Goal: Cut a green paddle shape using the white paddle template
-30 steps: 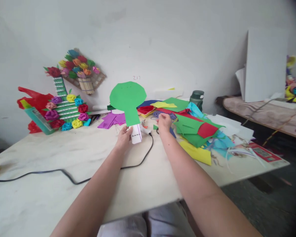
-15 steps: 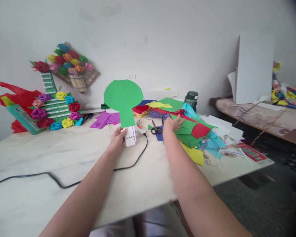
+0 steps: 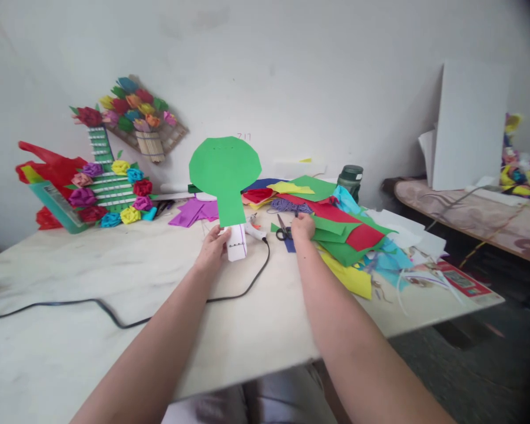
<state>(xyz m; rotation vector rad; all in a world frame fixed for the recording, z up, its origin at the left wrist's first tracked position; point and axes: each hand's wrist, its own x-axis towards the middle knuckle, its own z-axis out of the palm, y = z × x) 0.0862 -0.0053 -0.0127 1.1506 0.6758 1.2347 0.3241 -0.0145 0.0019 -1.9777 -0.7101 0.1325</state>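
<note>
My left hand [image 3: 212, 247] stands a green paper cut-out [image 3: 225, 171] upright on the white table [image 3: 115, 277]. The cut-out is shaped like a round-topped tree. The hand grips it by the white paper strip [image 3: 237, 242] at its foot. My right hand [image 3: 303, 227] lies with bent fingers at the edge of a pile of coloured paper sheets [image 3: 348, 238], right beside black-handled scissors [image 3: 282, 231]. I cannot tell whether its fingers hold anything. A white glue gun [image 3: 257, 232] lies between my two hands, and its black cable [image 3: 128, 321] trails off to the left.
Paper-flower crafts [image 3: 115, 191] and a flower bouquet [image 3: 136, 115] lean on the wall at the back left. Purple scraps [image 3: 194, 212] lie behind the cut-out. A dark green jar [image 3: 351, 178] stands at the back. On the right are a white board [image 3: 468, 123] and a low bench [image 3: 477, 218].
My right hand first moved right and spread flat on the green sheets. It has now pulled back with bent fingers to beside the scissors. My left hand keeps holding the cut-out.
</note>
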